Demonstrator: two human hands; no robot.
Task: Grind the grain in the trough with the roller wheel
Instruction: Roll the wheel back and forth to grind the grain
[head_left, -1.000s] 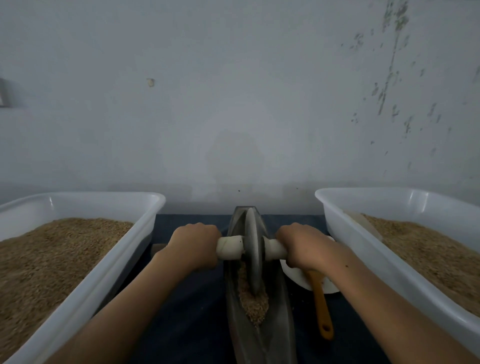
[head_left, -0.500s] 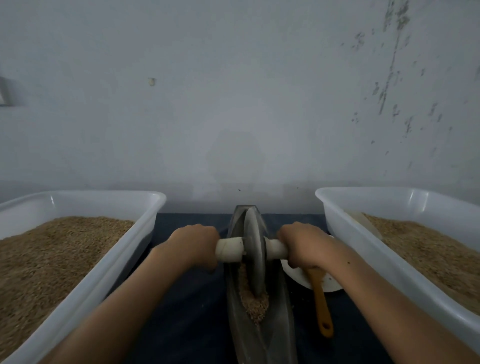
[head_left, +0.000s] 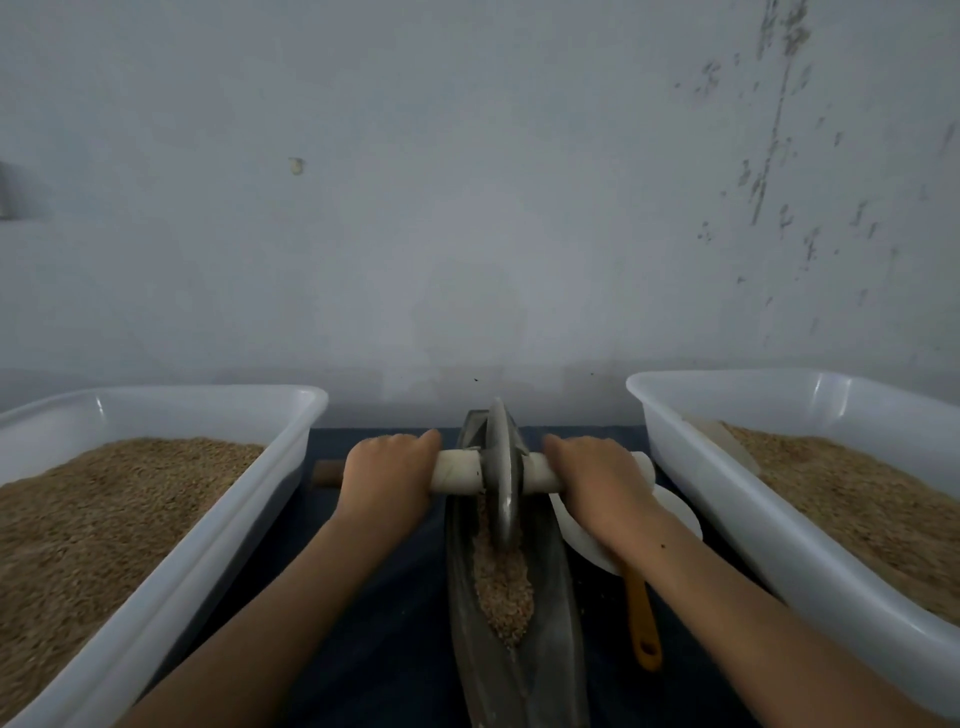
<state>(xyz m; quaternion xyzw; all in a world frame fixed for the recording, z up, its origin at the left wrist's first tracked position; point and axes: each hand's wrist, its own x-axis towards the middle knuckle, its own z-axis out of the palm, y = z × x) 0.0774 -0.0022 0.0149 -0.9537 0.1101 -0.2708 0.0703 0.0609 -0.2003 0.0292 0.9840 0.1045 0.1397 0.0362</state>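
Outside your left hand (head_left: 387, 475) sits a white tub (head_left: 218, 525) of grain; that hand is closed around the pale axle handle (head_left: 457, 472); between your hands the roller wheel (head_left: 503, 478) stands upright in the trough (head_left: 511, 613), with ground grain (head_left: 503, 587) lying just nearer you; your right hand (head_left: 602, 483) grips the handle's other end above a white dish (head_left: 675, 514); beyond it, another tub (head_left: 769, 519).
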